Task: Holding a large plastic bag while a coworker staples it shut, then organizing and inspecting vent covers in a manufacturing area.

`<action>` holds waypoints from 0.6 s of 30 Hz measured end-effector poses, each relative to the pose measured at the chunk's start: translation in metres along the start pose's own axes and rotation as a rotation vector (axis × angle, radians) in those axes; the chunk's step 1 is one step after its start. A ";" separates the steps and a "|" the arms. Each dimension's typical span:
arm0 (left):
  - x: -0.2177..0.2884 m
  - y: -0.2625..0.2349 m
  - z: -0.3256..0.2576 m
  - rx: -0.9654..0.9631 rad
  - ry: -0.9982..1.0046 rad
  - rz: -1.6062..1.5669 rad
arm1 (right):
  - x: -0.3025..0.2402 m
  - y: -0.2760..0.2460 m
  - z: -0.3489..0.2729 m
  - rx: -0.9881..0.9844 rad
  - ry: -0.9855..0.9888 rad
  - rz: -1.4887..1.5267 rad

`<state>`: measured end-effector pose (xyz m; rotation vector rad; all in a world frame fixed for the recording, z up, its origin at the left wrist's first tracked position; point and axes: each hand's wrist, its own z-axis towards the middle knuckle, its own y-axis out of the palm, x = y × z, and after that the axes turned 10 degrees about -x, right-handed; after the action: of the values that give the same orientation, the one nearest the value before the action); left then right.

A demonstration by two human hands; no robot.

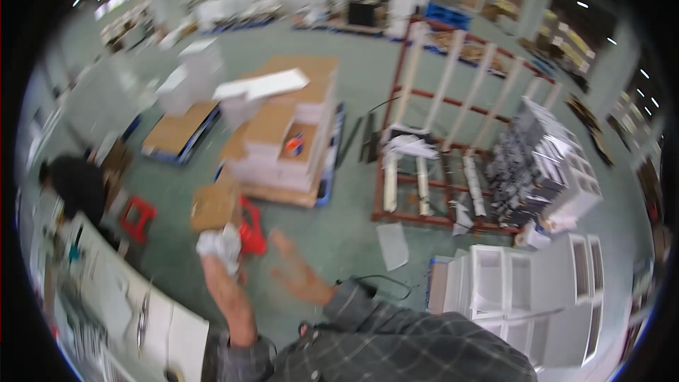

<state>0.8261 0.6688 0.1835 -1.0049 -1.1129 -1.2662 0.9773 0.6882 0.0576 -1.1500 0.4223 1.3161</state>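
Observation:
The picture is blurred by motion. My left hand is raised in front of me and closed around a crumpled white wad, which looks like paper or cloth. My right hand is beside it, held flat with fingers apart and nothing in it. Both forearms wear grey checked sleeves and come up from the lower edge. Just beyond my hands on the green floor stand a red plastic stool and a brown cardboard box.
A pallet stacked with cardboard and white boxes stands ahead. A red metal rack with white parts is to the right, white cabinets at lower right. A white worktable runs along the left, with a seated person and another red stool.

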 end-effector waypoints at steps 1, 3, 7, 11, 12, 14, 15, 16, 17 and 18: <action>0.001 0.002 0.004 0.029 0.032 -0.002 | -0.004 -0.026 0.010 0.019 -0.005 -0.019; -0.004 0.008 -0.001 0.082 0.063 0.011 | 0.000 -0.049 0.018 0.019 -0.018 -0.021; -0.021 0.008 -0.019 0.062 -0.003 0.188 | 0.010 -0.045 0.033 -0.030 -0.054 -0.024; -0.026 0.030 -0.036 0.010 0.030 0.477 | 0.010 -0.036 0.033 -0.046 -0.084 -0.049; -0.027 0.038 -0.037 -0.004 0.166 0.654 | 0.008 -0.035 0.035 -0.058 -0.093 -0.033; -0.039 0.043 -0.034 0.031 0.170 0.634 | 0.005 -0.035 0.038 -0.082 -0.169 -0.103; -0.046 0.040 -0.033 -0.007 0.155 0.716 | 0.003 -0.037 0.040 -0.090 -0.176 -0.091; -0.051 0.037 -0.034 -0.047 0.137 0.798 | 0.000 -0.040 0.042 -0.120 -0.210 -0.235; -0.050 0.031 -0.032 -0.059 0.187 0.817 | -0.002 -0.043 0.044 -0.149 -0.241 -0.377; -0.049 0.022 -0.030 -0.052 0.181 0.822 | -0.005 -0.051 0.047 -0.155 -0.245 -0.369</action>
<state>0.8514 0.6506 0.1301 -1.1861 -0.4321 -0.6922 1.0057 0.7325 0.1033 -1.1138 -0.0722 1.1571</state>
